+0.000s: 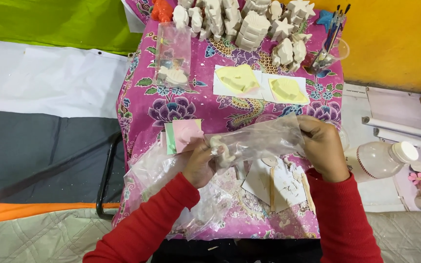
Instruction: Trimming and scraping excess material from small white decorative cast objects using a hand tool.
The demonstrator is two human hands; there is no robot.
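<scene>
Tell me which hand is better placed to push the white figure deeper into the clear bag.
Left. The left hand already pinches the white figure at the mouth of the clear bag, while the right hand grips the bag's far end, holding it stretched.

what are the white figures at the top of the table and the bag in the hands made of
The white figures look like unpainted plaster or a similar cast material: matte, chalky, uniformly off-white. The bag held by the left hand and right hand looks like thin clear plastic film: see-through, crinkled, with glossy highlights.
</scene>
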